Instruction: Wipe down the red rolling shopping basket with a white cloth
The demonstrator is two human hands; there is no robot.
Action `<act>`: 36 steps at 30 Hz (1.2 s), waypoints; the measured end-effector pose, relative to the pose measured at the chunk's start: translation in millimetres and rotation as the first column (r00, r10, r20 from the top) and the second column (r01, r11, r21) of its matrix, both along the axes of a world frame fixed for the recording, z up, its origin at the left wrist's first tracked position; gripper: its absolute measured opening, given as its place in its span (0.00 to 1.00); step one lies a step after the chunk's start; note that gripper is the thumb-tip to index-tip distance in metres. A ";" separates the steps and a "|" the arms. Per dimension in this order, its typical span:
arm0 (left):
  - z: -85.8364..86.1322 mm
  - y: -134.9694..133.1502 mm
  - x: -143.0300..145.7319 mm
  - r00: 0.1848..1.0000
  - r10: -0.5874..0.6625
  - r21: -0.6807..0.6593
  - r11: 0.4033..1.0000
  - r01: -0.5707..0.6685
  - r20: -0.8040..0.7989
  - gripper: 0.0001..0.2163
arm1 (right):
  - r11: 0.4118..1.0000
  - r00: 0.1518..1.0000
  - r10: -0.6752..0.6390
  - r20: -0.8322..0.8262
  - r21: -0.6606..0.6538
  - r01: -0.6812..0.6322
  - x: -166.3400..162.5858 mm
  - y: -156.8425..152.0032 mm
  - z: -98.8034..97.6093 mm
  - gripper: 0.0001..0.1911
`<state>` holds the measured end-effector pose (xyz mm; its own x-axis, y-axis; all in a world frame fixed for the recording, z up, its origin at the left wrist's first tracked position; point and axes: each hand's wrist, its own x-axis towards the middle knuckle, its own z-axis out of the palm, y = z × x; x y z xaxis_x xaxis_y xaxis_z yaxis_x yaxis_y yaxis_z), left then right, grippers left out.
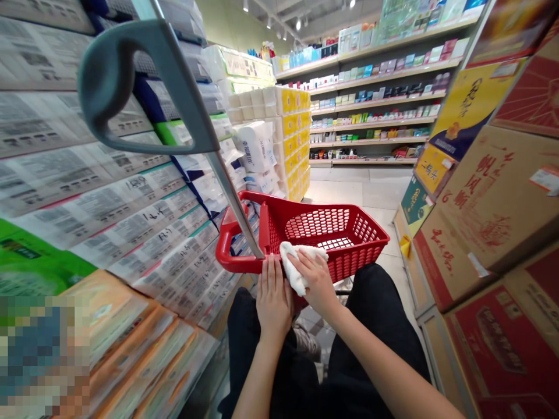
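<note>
A red plastic shopping basket (332,256) with perforated walls stands before me, between my knees. A metal pole with a grey loop handle (201,116) rises from its left part. My left hand (274,294) lies on the basket's near side by the foot of the pole, fingers stretched out and holding nothing. Just right of it, my right hand (317,279) presses a folded white cloth (293,270) against the near rim. The palm side of both hands is hidden.
Stacked packaged goods (100,186) form a wall close on the left, with yellow-and-white packs (294,139) behind the basket. Cardboard boxes (489,203) line the right side. Shelves of small products (375,93) stand across the pale tiled floor (367,186).
</note>
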<state>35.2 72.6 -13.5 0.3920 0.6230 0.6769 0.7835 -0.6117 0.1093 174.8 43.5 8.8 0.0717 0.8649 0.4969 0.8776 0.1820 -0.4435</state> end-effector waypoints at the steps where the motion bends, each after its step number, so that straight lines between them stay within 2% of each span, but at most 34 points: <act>1: 0.4 -0.4 0.9 1.000 0.013 0.000 1.000 -0.013 0.004 0.32 | 1.000 1.000 -0.025 0.019 -0.004 0.025 9.7 -1.9 -5.8 0.38; 7: 0.4 -1.4 5.4 0.999 0.051 -0.003 0.999 -0.051 0.013 0.32 | 0.975 0.969 -0.221 0.111 -0.012 0.224 71.3 -15.4 -39.3 0.39; 12: 0.5 -1.2 4.5 0.999 0.044 0.010 0.999 -0.044 0.014 0.32 | 0.939 0.933 -0.342 0.116 -0.007 0.345 98.4 -22.1 -50.1 0.36; 14: 0.5 -0.9 4.1 0.999 0.036 0.011 0.999 -0.036 0.025 0.32 | 0.925 0.924 -0.377 0.072 -0.012 0.379 93.8 -20.1 -49.2 0.36; 17: -0.1 -0.3 4.2 0.999 0.023 0.003 1.000 -0.023 0.040 0.32 | 0.925 0.925 -0.379 0.000 -0.023 0.379 67.3 -11.7 -40.2 0.37; 22: -3.1 1.3 2.5 0.999 -0.002 0.003 1.000 0.001 0.048 0.32 | 0.991 0.990 -0.134 -0.054 0.010 0.135 -3.1 4.8 -7.8 0.37; 25: -3.3 1.7 -0.2 0.999 -0.025 0.024 0.999 0.025 0.037 0.32 | 0.998 0.997 -0.035 -0.069 0.052 0.039 -26.8 8.0 6.3 0.34; 29: -0.6 0.5 -1.4 0.999 -0.043 0.008 0.999 0.043 0.030 0.32 | 0.997 1.000 -0.027 -0.011 0.066 0.028 -19.0 4.5 2.7 0.35; 32: 0.4 -0.5 0.9 1.000 -0.001 -0.002 1.000 0.001 0.027 0.32 | 0.997 0.998 -0.063 0.029 0.044 0.062 4.4 0.3 -11.3 0.38; 36: 0.4 -1.3 4.3 0.999 0.025 -0.022 0.999 -0.024 0.041 0.32 | 0.983 0.982 -0.180 0.063 0.031 0.178 44.5 -6.7 -33.7 0.40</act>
